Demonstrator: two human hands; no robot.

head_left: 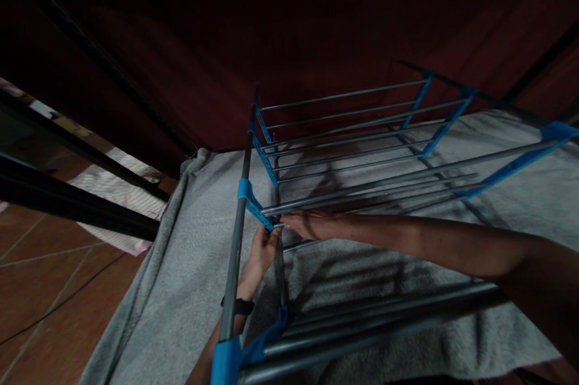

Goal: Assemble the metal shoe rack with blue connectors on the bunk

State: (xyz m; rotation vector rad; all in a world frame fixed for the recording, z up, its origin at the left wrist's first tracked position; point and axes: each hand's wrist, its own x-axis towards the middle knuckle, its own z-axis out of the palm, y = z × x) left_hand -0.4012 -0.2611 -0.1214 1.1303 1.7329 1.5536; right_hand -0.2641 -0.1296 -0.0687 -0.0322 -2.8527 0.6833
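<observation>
Currently left hand point(260, 253) pinches blue bracket point(255, 209) with its fingers, just left of frame centre; right hand's point(304, 223) fingers grip rod point(279, 225) there. Rack point(362, 189) spans centre-right.

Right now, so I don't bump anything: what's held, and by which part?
The right hand holds a rod near one end; the left hand, a bracket by its lower end.

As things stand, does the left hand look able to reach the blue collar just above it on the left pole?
Probably yes. The left hand is at the lower end of the blue bracket joined to this collar, and nothing visible seems to block the way up along it.
</observation>
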